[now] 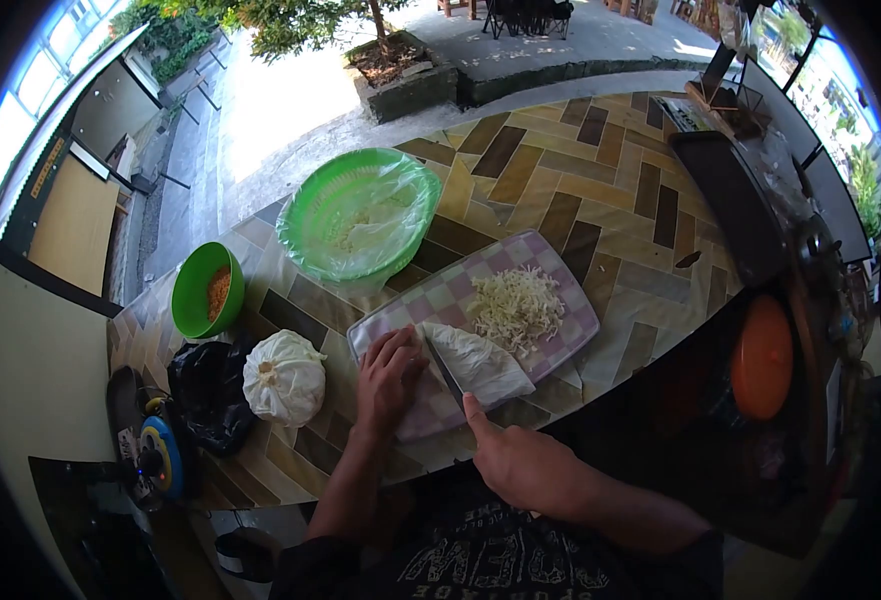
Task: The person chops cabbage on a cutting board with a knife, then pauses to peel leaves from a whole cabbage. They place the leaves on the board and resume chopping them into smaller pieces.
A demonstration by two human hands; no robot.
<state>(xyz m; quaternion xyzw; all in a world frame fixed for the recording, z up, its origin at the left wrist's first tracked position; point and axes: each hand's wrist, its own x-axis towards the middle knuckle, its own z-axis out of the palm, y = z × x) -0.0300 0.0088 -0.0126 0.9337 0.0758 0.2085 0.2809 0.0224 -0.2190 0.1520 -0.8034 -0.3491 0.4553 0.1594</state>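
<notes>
My right hand (520, 463) grips a knife (445, 372), index finger along its spine. The blade rests against the left part of a pale cabbage piece (475, 368) lying on a pink and white checkered cutting board (558, 262). My left hand (392, 375), fingers curled together, presses at the left end of that piece; what lies under the fingertips is hidden. A heap of shredded cabbage (517, 308) sits on the board's right half. Left of the board stands a whole white cabbage (284, 378).
Beyond the board is a green basin (310, 215) covered with clear plastic. A green bowl (192, 290) with orange-brown crumbs and a black plastic bag (210, 395) lie left. A dark tray (728, 200) and an orange lid (762, 357) are at right.
</notes>
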